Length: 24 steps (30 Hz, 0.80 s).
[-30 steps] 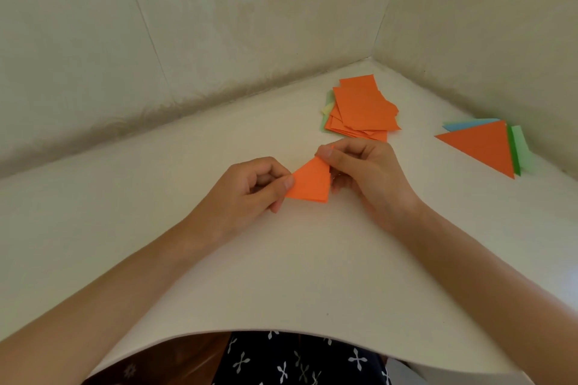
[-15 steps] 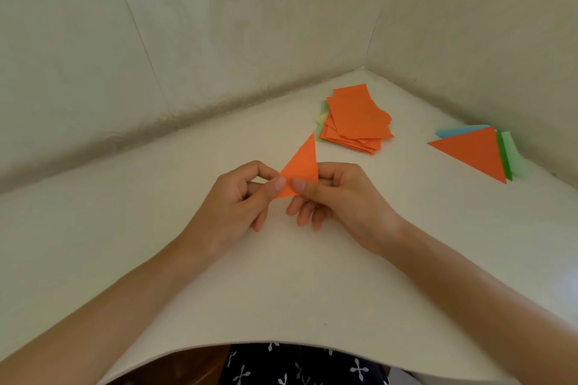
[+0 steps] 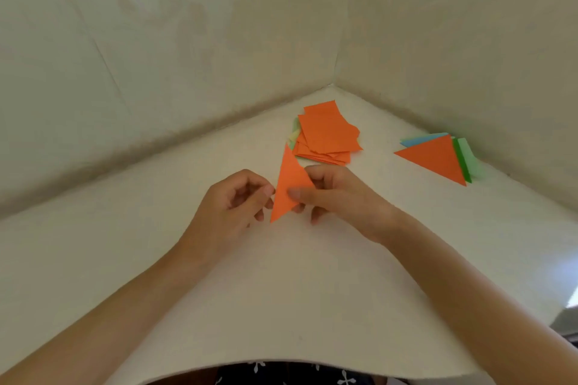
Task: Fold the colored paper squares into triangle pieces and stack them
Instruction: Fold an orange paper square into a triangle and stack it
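A folded orange triangle is held upright just above the white table, its long point toward the back. My right hand pinches its right side, thumb on the front and fingers behind. My left hand sits beside the triangle's left edge with fingers loosely curled; its thumb tip only reaches the edge and does not overlap the paper. Behind the hands lies a pile of unfolded squares, orange on top with green and yellow edges showing beneath. At the right is the stack of folded triangles, with orange on top of blue and green pieces.
The white table fits into a corner between two pale walls, which close off the back and the right. Its near edge curves just above my lap, and both forearms reach in over it.
The triangle has turned more upright and now points toward the square pile. My left thumb has slid off its face to the left edge. My right hand keeps its pinch.
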### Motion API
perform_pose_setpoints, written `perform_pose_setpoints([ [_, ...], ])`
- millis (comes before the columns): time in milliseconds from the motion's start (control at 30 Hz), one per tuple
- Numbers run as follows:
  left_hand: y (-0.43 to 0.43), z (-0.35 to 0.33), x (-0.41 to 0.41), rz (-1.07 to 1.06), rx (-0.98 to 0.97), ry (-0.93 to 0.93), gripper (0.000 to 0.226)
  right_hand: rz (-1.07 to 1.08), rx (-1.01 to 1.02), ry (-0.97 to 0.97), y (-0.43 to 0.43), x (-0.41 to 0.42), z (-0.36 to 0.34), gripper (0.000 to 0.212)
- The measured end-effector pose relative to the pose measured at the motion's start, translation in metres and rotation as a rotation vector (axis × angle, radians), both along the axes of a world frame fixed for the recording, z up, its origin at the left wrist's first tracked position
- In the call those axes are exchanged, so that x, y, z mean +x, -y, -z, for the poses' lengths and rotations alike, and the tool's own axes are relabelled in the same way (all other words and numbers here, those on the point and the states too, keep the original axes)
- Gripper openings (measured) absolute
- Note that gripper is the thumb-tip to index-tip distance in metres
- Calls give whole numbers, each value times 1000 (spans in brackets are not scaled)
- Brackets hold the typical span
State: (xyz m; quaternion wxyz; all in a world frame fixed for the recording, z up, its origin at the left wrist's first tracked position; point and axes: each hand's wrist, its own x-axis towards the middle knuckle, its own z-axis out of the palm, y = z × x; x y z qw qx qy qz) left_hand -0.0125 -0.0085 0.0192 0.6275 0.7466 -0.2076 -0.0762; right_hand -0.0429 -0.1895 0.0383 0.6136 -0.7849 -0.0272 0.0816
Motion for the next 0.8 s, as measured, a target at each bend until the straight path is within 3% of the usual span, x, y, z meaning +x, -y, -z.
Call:
perform_pose_setpoints([
  [133, 29, -10, 10, -83, -101, -112, 16, 176, 52, 12, 27, 3, -5, 3],
  [233, 49, -10, 19, -61, -41, -82, 13, 265, 41, -17, 54, -3, -7, 8],
  [367, 55, 8, 25, 6, 249, 189, 9, 461, -10, -35, 113, -18, -12, 15],
  [467, 54, 20, 25, 42, 413, 444, 4, 685, -29, 22, 154, -24, -9, 31],
  [533, 54, 24, 27, 101, 514, 589, 10, 802, -2, 86, 170, -25, -5, 29],
  [633, 53, 29, 31, 160, 589, 671, 37, 676, -242, 184, 186, -26, 8, 20],
  [733, 52, 30, 31, 149, 590, 683, 37, 495, -632, 249, 194, -23, 22, 26],
  [800, 53, 31, 31, 144, 604, 705, 36, 474, -779, 284, 194, -20, 28, 30],
])
